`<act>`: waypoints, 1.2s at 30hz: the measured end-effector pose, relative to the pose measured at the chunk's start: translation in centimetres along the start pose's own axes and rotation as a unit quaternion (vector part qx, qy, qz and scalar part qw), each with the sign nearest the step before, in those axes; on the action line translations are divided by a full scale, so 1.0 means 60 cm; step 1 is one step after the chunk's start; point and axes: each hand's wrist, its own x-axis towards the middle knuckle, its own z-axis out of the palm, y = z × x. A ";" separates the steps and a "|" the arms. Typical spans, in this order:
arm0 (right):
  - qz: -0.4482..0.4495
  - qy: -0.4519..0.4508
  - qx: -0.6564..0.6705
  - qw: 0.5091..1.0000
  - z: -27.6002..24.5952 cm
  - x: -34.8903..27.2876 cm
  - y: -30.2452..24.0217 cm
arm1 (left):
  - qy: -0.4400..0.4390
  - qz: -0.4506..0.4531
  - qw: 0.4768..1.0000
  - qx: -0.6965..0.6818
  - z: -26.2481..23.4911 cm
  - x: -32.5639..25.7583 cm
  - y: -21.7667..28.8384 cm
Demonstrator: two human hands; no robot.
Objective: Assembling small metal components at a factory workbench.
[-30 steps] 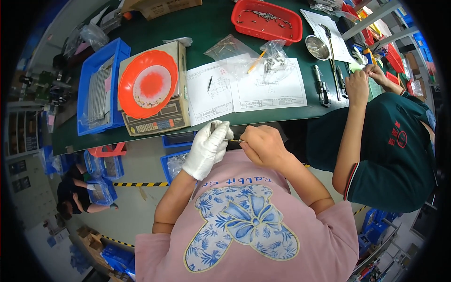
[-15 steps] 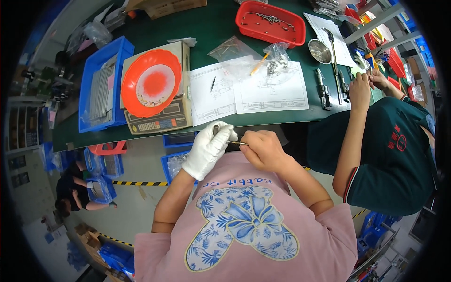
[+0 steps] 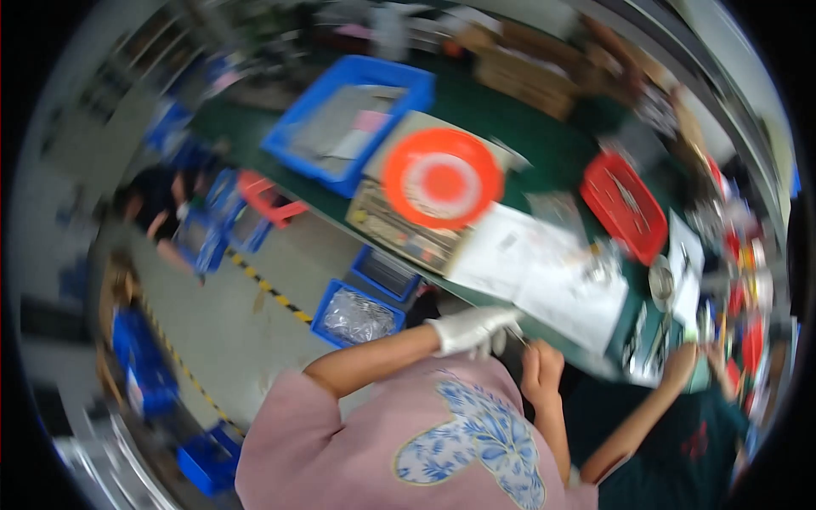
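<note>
Just off the front edge of the green table, my left hand [image 3: 476, 330] wears a white glove, its fingers closed. Whatever sits inside them is hidden by the glove and by blur. A thin metal rod [image 3: 519, 337] runs between the two hands. My bare right hand [image 3: 542, 371] is closed on the rod's other end, its fingers curled in a pinch. Paper drawings [image 3: 565, 306] lie on the table just beyond my hands.
A scale [image 3: 404, 228] bears an orange-red plate [image 3: 442, 178]. Left of it stands a blue bin [image 3: 297, 140]. A red tray [image 3: 625, 208] with small metal parts and a metal bowl [image 3: 661, 280] lie to the right. A co-worker's arm [image 3: 633, 429] is close on my right.
The whole view has swung and tilted toward the left, so the table now slants and is smeared by motion. Both hands stay together at the rod.
</note>
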 end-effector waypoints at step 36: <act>-0.079 0.032 0.007 0.996 -0.037 0.008 0.016 | -0.013 0.021 0.997 -0.074 -0.005 0.001 0.026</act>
